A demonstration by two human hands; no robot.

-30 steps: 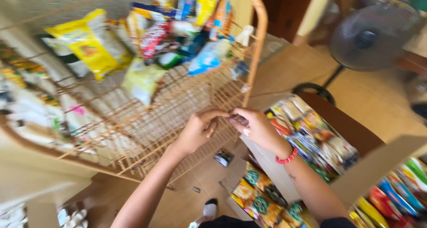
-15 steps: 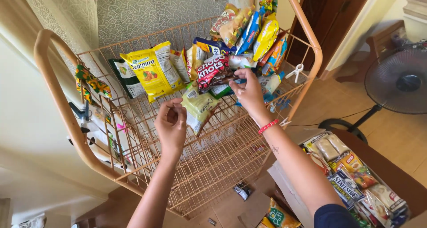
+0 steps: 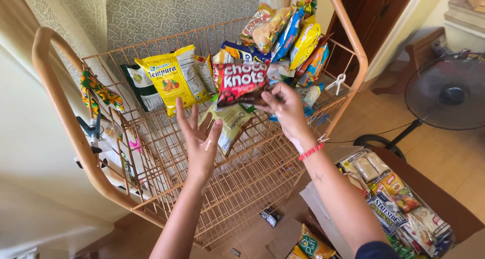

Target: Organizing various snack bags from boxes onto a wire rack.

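A right hand [image 3: 285, 107] pinches a red snack packet [image 3: 241, 82] against a wire rack [image 3: 242, 188]; just left, the left hand [image 3: 199, 137] spreads open, empty.

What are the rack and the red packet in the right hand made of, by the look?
Rack: looks like welded wire grid on a bent tube frame, peach painted or coated; likely metal.
Red snack packet, pinched in the right hand: thin printed plastic film, glossy, creased.
Left hand: open, holding nothing.
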